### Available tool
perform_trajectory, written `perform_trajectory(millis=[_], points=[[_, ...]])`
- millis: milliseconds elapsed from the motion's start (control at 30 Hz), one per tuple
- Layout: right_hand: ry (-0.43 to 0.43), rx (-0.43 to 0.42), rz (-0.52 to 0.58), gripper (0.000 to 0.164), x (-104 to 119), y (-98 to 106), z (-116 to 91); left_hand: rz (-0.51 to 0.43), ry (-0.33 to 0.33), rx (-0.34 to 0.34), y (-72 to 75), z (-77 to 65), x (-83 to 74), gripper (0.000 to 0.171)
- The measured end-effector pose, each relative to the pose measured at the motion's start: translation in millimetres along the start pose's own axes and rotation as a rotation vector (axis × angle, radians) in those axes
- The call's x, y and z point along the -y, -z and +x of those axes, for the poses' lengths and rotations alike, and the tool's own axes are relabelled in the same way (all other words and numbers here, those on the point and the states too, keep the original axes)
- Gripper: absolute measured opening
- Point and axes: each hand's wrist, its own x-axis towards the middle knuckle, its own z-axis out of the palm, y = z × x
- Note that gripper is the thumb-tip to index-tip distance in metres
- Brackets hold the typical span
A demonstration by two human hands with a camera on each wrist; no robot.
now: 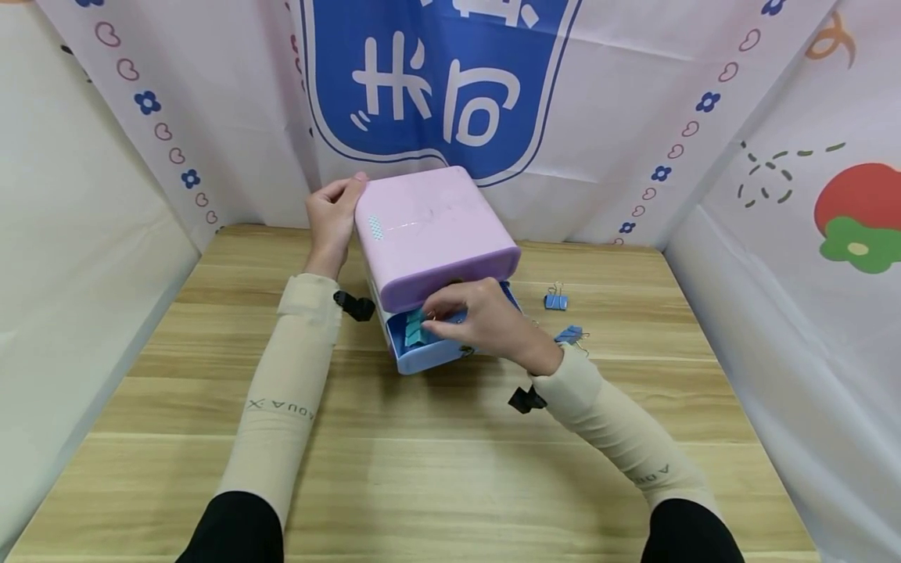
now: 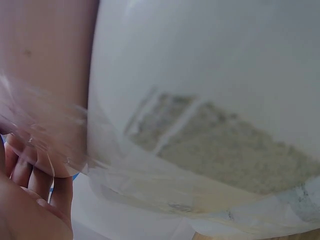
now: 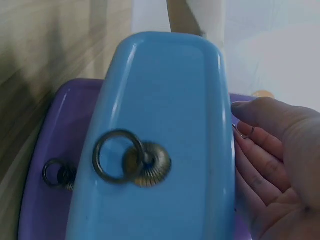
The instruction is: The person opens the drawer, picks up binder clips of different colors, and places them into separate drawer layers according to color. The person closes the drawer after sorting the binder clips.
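Note:
A small two-tier drawer box (image 1: pixel 436 223) with a pink-purple top stands at the back of the table. Its lower blue drawer (image 1: pixel 428 358) is pulled out toward me and bears a ring handle (image 3: pixel 120 156). My left hand (image 1: pixel 332 223) grips the box's back left corner, thumb on top and fingers (image 2: pixel 35 175) behind. Over the open drawer, my right hand (image 1: pixel 486 317) pinches the wire handle of a teal binder clip (image 1: pixel 415 330). The clip is at the drawer's left side, partly covered by the fingers. The rest of the drawer's inside is mostly hidden.
Right of the box, a blue binder clip (image 1: pixel 555 300) stands on the wooden table (image 1: pixel 450 485). Another blue binder clip (image 1: pixel 568 335) lies by the right wrist. A printed cloth (image 1: pixel 619 102) hangs right behind the box, with white cloth walls at both sides.

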Motion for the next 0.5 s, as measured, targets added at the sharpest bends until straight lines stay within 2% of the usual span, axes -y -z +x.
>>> perform_trajectory(millis=[267, 500], points=[[-0.026, 0.061, -0.033, 0.014, 0, -12, 4, -0.022, -0.003, 0.011, -0.3, -1.0, -1.3, 0.023], [0.0, 0.088, -0.105, 0.016, -1, -13, 6, -0.019, -0.007, 0.013, 0.3, -1.5, -1.7, 0.024]])
